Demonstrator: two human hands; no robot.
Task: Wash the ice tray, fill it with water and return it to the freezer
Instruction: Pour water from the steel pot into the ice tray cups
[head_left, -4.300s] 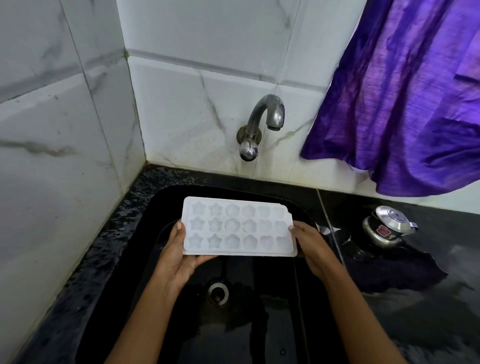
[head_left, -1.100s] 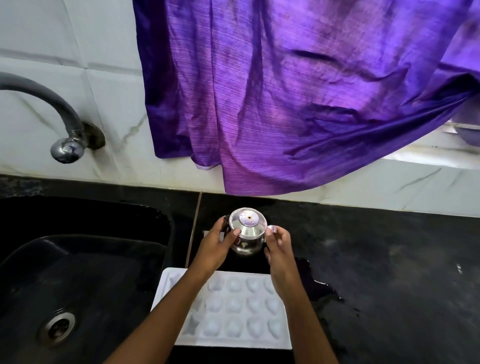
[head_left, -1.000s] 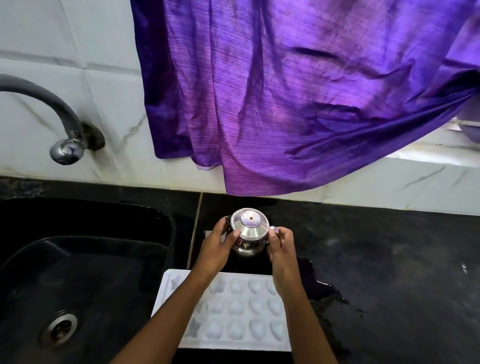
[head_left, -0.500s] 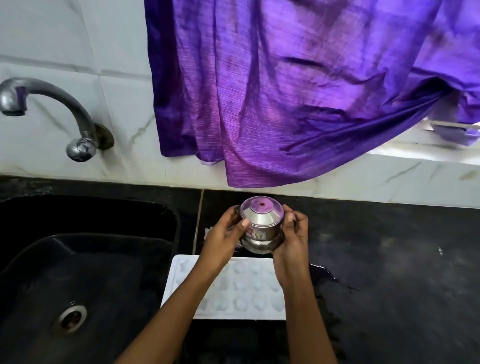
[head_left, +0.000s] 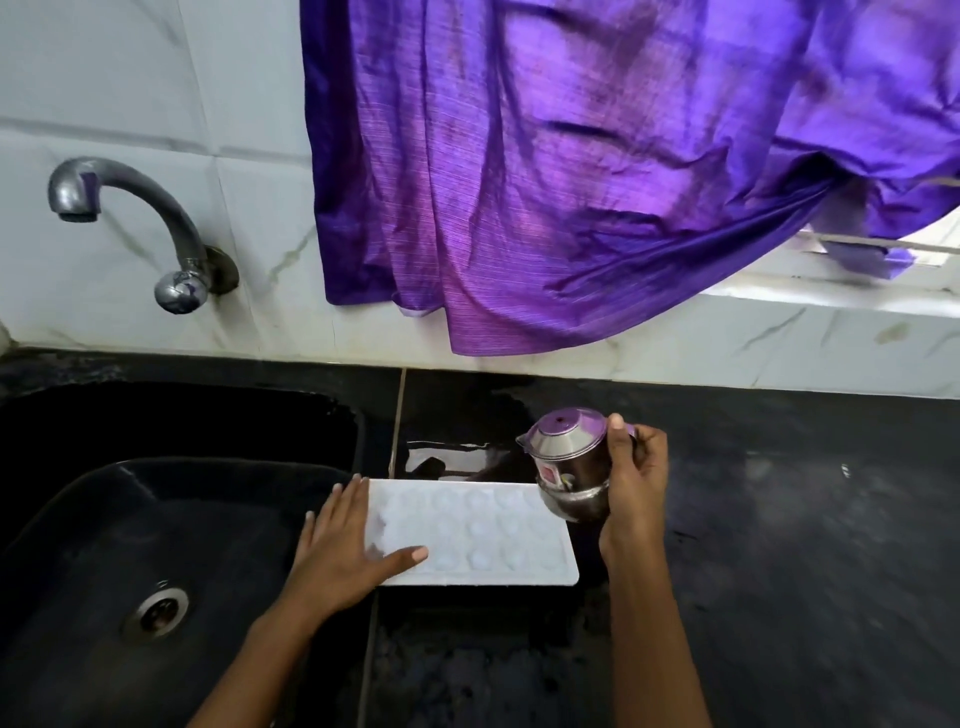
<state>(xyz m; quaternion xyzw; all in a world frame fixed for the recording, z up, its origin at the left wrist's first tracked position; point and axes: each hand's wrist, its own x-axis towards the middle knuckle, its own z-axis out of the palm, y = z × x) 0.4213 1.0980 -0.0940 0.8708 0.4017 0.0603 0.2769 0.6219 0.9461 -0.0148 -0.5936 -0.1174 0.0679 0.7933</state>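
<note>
The white ice tray (head_left: 483, 535) lies flat on the black counter, just right of the sink, its moulded cells facing up. My left hand (head_left: 345, 551) rests on the tray's left end, fingers spread along its edge and thumb across the near corner. My right hand (head_left: 636, 480) grips a small lidded steel pot (head_left: 569, 467) and holds it tilted, spout to the left, above the tray's far right corner.
A black sink (head_left: 171, 525) with a round drain (head_left: 156, 613) fills the left. A curved steel tap (head_left: 130, 218) juts from the tiled wall above it. A purple cloth (head_left: 571, 182) hangs over the wall. The wet black counter (head_left: 779, 545) stretches right.
My left hand has left the steel pot and come down onto the tray's left end. My right hand alone now holds the pot, shifted right and tilted over the tray.
</note>
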